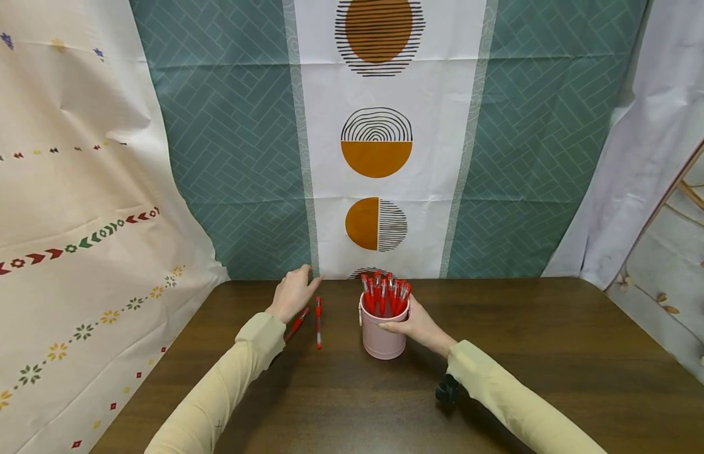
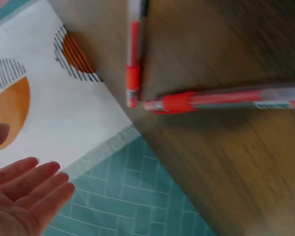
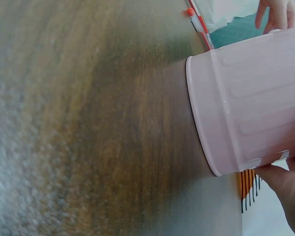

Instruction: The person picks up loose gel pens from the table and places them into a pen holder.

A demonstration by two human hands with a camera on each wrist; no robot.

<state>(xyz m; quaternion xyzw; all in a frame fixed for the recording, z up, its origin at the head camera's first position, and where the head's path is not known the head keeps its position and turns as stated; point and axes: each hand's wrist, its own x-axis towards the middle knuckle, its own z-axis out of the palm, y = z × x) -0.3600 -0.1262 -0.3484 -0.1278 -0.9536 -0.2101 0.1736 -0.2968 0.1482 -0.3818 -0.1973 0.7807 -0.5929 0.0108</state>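
Note:
A pink bucket point(image 1: 384, 337) stands upright on the table, with several red pens point(image 1: 382, 293) upright in it, caps up. My right hand point(image 1: 416, 325) grips the bucket's right side, the thumb across its front; its other fingers are mostly hidden behind. Two more red pens lie on the table to the left: one straight pen point(image 1: 319, 323) and one slanted pen point(image 1: 297, 323), partly hidden by the sleeve. My left hand point(image 1: 294, 293) is above the table just beyond them. In the left wrist view the left hand point(image 2: 27, 199) has its fingers extended and holds nothing.
The brown wooden table point(image 1: 533, 340) ends at the back against a green and white patterned cloth point(image 1: 232, 157). A cream cloth point(image 1: 74, 189) hangs on the left, a pale one point(image 1: 629, 189) on the right. A black device point(image 1: 447, 389) is strapped below the right wrist.

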